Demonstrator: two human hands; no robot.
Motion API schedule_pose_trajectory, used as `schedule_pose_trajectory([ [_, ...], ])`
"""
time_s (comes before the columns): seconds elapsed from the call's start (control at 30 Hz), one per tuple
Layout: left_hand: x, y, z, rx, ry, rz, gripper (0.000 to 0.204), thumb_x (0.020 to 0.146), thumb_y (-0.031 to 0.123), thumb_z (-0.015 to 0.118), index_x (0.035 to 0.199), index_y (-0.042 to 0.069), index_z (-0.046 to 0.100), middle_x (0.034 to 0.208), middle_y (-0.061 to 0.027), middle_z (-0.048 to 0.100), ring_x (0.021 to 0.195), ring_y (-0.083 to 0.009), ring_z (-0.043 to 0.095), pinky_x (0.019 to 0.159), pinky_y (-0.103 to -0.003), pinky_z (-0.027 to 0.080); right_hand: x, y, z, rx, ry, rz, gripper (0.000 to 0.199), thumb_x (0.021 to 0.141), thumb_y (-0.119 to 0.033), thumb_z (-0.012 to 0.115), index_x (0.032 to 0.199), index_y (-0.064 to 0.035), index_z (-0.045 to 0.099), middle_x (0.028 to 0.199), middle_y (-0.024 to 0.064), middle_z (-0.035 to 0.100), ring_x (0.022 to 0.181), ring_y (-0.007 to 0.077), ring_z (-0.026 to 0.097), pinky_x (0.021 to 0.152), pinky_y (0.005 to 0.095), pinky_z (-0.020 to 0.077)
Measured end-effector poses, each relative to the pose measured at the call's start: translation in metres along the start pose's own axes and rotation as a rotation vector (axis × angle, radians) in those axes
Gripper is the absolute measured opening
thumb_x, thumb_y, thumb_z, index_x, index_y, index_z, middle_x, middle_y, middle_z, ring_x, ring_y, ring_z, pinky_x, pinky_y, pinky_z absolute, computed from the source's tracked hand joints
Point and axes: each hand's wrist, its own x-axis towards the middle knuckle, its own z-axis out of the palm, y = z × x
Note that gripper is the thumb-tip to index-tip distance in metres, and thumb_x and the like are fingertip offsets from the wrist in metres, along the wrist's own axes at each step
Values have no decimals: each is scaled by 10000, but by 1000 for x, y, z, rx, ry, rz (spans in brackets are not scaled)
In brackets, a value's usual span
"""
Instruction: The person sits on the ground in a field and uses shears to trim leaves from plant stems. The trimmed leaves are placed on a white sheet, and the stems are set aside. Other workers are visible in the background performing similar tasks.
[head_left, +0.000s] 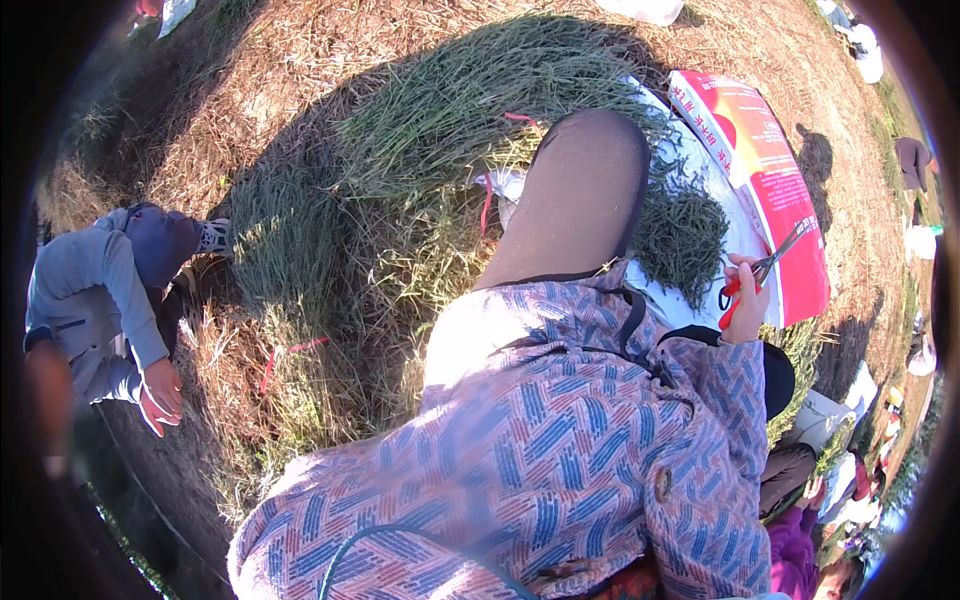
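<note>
Forearm stretched forward at right, a person's right hand (745,308) grasps red-handled scissors (764,270), blades pointing far right before a red-and-white sack (785,185), beside cut grass (682,235).

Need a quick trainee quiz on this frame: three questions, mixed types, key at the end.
1. Multiple choice: what does the person's right hand hold?
A) a sickle
B) red-handled scissors
C) a coil of rope

2. True or false: the co-worker appears at the left of the picture, with no hand on the scissors.

3. Short answer: on which side of the person's bent leg does the heap of dark green clippings lie, left or right?

Key:
1. B
2. True
3. Right
</note>
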Motion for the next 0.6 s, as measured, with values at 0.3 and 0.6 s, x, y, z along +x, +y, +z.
schedule_pose_trajectory([
  [0.3, -5, 11, -34, 45, -183, -11, 403, 935, 329, 570, 1231, 58, 532, 1038, -175, 650, 792, -302, 621, 714, -391, 491, 16, 23, 7, -78, -56, 124, 197, 960, -188, 577, 1054, -16, 594, 1017, 70, 669, 845, 106, 604, 749, 266, 471],
  [0.6, 51, 71, -66, 44, -179, 91, 471, 917, 363, 588, 1277, 66, 524, 1123, -179, 636, 915, -303, 626, 813, -387, 495, 20, 26, 28, -119, -97, 186, 198, 957, -178, 583, 1078, -22, 582, 1020, 71, 666, 842, 105, 605, 776, 261, 479],
])
